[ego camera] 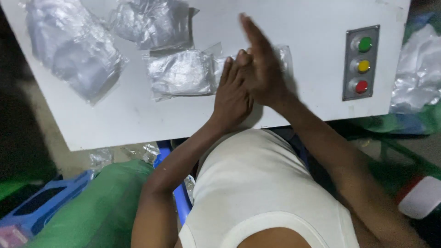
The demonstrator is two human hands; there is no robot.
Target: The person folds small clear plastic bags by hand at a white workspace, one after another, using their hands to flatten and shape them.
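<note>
Head view — A: What lies under my hands?
B: A clear, crinkled plastic bag, flat on the white table, beside a similar bag.
A: My left hand rests flat, fingers together, at its left edge. My right hand crosses over it, fingers straight and open, gripping nothing.
B: Button panel: green, yellow, red, well to the right.
</note>
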